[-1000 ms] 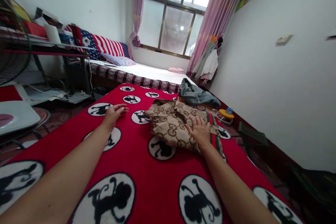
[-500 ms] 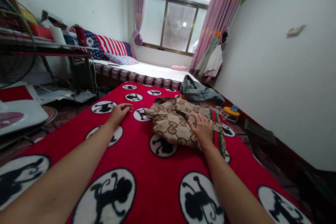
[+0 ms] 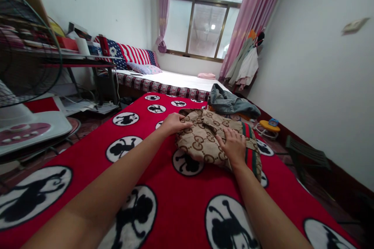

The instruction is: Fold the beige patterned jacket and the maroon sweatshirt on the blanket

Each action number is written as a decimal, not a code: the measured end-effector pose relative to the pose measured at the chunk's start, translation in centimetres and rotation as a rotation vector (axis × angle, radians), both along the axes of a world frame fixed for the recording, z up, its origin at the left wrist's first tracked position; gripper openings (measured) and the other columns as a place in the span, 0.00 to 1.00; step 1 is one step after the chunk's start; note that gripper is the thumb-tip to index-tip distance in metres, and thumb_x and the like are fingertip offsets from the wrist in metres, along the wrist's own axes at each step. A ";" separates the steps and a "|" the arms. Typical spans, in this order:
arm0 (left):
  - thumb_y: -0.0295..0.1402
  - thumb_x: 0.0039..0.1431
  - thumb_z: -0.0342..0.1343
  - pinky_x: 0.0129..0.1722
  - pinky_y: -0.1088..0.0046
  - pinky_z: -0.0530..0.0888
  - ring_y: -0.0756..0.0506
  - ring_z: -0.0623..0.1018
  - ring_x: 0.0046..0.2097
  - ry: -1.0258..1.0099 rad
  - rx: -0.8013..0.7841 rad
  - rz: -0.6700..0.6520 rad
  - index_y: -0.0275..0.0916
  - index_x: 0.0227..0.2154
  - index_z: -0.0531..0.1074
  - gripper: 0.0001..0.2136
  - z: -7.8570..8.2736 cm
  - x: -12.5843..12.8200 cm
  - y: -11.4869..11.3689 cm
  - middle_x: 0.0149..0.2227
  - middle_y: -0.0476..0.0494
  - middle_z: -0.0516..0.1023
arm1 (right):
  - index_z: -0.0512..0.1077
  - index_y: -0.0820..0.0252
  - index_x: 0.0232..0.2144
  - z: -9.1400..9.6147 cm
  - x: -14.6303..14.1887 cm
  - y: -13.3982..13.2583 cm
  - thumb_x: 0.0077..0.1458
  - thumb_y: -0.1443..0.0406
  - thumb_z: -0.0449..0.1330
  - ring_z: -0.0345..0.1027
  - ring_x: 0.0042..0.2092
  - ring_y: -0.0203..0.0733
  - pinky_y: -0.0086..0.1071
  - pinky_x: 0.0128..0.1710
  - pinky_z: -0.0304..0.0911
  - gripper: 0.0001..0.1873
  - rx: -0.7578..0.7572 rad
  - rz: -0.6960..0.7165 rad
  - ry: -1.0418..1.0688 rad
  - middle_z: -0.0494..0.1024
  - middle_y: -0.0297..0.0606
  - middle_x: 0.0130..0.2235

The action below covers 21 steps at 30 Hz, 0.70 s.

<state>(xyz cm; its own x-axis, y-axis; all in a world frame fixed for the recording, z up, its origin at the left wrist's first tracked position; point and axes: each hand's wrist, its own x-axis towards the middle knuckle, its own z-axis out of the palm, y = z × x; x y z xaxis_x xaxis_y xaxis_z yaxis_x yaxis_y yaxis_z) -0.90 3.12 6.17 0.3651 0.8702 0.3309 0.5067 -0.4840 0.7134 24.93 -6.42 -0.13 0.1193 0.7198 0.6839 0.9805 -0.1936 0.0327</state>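
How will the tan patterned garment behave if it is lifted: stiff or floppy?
The tan patterned garment would probably sag, as its cloth looks soft and wrinkled. It seems unlikely to roll, lying flattened on the red blanket.

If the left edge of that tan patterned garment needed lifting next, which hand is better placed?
Probably the left hand: it is at that edge, with its thumb over the tan garment. The right hand lies spread on top, nearer the striped end.

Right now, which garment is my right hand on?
The tan fabric garment with brown lettering and red-and-green stripes, under your right hand; the blue denim garment beyond it and pale hanging clothes are untouched.
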 end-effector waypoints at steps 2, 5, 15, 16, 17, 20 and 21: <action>0.40 0.45 0.63 0.30 0.75 0.67 0.44 0.76 0.32 0.019 0.073 -0.001 0.36 0.32 0.80 0.14 0.0 1.1 -0.4 0.26 0.48 0.78 | 0.69 0.64 0.54 0.1 -0.1 -0.1 0.62 0.52 0.50 0.60 0.57 0.55 0.49 0.57 0.47 0.27 0.007 0.005 0.000 0.71 0.50 0.56; 0.30 0.47 0.61 0.35 0.74 0.69 0.46 0.76 0.36 -0.038 0.315 -0.024 0.37 0.40 0.78 0.14 0.2 1.4 -1.8 0.34 0.46 0.78 | 0.70 0.63 0.53 0.1 -0.2 -0.1 0.62 0.52 0.51 0.61 0.56 0.55 0.49 0.57 0.47 0.26 0.028 0.024 0.011 0.72 0.50 0.55; 0.24 0.61 0.50 0.46 0.66 0.72 0.44 0.73 0.45 0.438 0.902 -0.328 0.39 0.52 0.70 0.17 -3.6 -3.1 -5.2 0.45 0.39 0.74 | 0.72 0.60 0.48 1.1 -0.7 0.1 0.62 0.60 0.52 0.66 0.54 0.48 0.43 0.55 0.60 0.16 0.222 0.509 0.199 0.75 0.46 0.50; 0.24 0.61 0.50 0.47 0.65 0.72 0.44 0.72 0.45 0.429 0.927 -0.326 0.38 0.53 0.69 0.18 -4.1 -3.3 -5.3 0.45 0.39 0.73 | 0.71 0.60 0.49 1.5 -1.4 0.2 0.61 0.62 0.53 0.65 0.54 0.47 0.42 0.56 0.60 0.16 0.226 0.585 0.194 0.74 0.46 0.51; 0.24 0.61 0.49 0.47 0.65 0.73 0.43 0.72 0.46 0.415 0.943 -0.326 0.38 0.54 0.69 0.18 -4.6 -3.4 -5.3 0.46 0.38 0.73 | 0.70 0.59 0.51 1.9 -2.1 0.3 0.61 0.65 0.53 0.64 0.55 0.46 0.42 0.56 0.61 0.17 0.215 0.649 0.189 0.73 0.45 0.52; 0.23 0.62 0.48 0.50 0.66 0.72 0.44 0.72 0.48 0.353 0.923 -0.294 0.39 0.55 0.67 0.19 -5.1 -3.8 -4.8 0.47 0.39 0.73 | 0.68 0.55 0.54 2.6 -4.7 0.3 0.59 0.71 0.51 0.63 0.57 0.44 0.41 0.57 0.62 0.22 0.103 0.770 0.186 0.71 0.41 0.55; 0.23 0.62 0.48 0.50 0.66 0.71 0.44 0.72 0.48 0.336 0.905 -0.261 0.40 0.55 0.68 0.19 -5.1 -4.0 -4.4 0.47 0.39 0.73 | 0.70 0.54 0.53 2.6 -5.4 0.3 0.59 0.71 0.51 0.64 0.56 0.43 0.41 0.56 0.63 0.21 0.061 0.791 0.190 0.72 0.40 0.55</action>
